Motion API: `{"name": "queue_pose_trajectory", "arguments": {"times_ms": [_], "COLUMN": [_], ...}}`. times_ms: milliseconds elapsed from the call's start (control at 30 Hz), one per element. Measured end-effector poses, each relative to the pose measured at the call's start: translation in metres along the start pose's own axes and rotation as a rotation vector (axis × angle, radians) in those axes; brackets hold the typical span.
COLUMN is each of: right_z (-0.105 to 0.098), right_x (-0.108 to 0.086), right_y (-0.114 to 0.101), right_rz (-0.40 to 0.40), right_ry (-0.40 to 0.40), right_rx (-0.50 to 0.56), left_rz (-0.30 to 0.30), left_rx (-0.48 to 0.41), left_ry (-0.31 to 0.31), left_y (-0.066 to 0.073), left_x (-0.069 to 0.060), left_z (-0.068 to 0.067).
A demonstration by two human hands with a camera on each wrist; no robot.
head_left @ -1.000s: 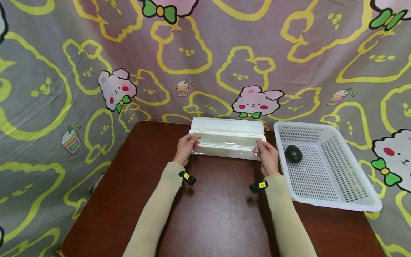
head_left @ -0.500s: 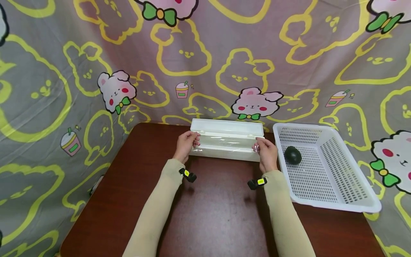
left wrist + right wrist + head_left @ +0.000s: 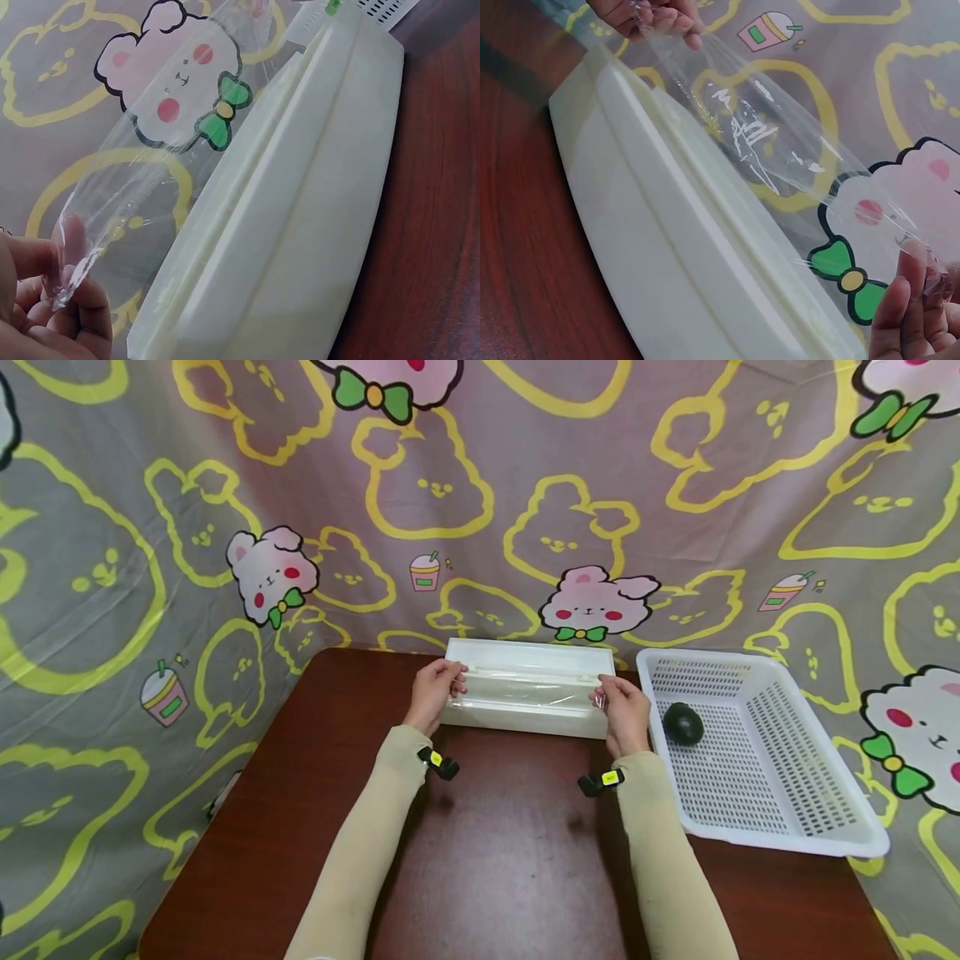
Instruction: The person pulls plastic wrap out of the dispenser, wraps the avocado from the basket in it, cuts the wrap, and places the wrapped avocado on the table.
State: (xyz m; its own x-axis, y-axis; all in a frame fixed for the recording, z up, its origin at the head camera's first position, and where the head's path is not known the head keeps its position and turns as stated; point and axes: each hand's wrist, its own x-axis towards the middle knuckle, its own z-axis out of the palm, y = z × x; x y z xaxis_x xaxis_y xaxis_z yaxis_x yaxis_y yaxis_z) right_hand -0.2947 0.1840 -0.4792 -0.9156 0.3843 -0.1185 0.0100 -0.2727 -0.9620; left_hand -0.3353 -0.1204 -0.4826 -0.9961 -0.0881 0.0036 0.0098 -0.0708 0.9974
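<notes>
A long white cling film box point(image 3: 525, 718) lies near the back of the table, its lid point(image 3: 531, 656) tipped back. Clear cling film point(image 3: 757, 135) stretches above the box between both hands. At the left end of the film, my left hand point(image 3: 432, 695) pinches a bunched corner between thumb and fingers, plain in the left wrist view. My right hand point(image 3: 625, 714) pinches the opposite corner, gathered at the fingertips in the right wrist view. The film is slack and creased in its middle. The roll inside the box is hidden.
To the right stands a white perforated plastic basket point(image 3: 780, 835) holding a round dark green fruit or vegetable point(image 3: 683, 724). Behind the brown table point(image 3: 495, 860) hangs a cartoon-patterned cloth point(image 3: 450, 460). Each wrist wears a small black camera.
Both hands have risen slightly, lifting the film further above the box. The grip on each corner stays the same. The basket and box have not moved.
</notes>
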Motion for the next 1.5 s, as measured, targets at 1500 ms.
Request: {"name": "queue_pose_trajectory", "arguments": {"times_ms": [1500], "right_z": [-0.033], "right_x": [-0.066], "right_y": [-0.017], "right_rz": [-0.048], "right_ry": [-0.095], "right_rx": [-0.146], "left_rz": [0.023], "left_rx": [0.03], "left_ry": [-0.113], "left_y": [0.017], "left_x": [-0.07], "left_z": [-0.021]}}
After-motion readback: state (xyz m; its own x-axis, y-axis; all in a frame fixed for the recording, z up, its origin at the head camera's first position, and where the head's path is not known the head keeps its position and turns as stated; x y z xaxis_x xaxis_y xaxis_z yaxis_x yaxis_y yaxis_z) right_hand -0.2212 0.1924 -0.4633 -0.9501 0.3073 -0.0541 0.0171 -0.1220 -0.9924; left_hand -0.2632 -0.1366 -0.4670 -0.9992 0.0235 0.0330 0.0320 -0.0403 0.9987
